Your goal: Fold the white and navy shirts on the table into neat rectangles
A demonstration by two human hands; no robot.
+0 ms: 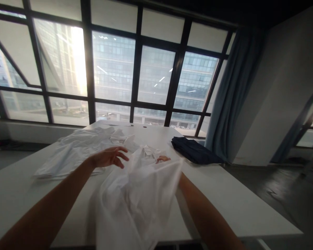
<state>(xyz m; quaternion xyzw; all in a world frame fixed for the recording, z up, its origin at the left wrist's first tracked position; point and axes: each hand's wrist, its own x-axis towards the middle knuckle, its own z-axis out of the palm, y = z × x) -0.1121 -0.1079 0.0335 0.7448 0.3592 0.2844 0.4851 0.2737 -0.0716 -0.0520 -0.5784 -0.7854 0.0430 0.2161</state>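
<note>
A white shirt (143, 187) with a collar hangs in loose folds in front of me, its lower part reaching the table's near edge. My left hand (111, 158) is just left of the shirt, fingers spread and slightly bent, holding nothing. My right hand (162, 159) is mostly covered by the thin white fabric. Only some curled fingers show near the collar, and they appear closed on the shirt. A raised flap of the cloth drapes over my right wrist.
More white garments (78, 149) lie spread at the left of the white table (240, 201). A folded dark navy garment (194, 149) rests near its right edge. Large windows (113, 66) and a blue curtain (231, 90) stand beyond.
</note>
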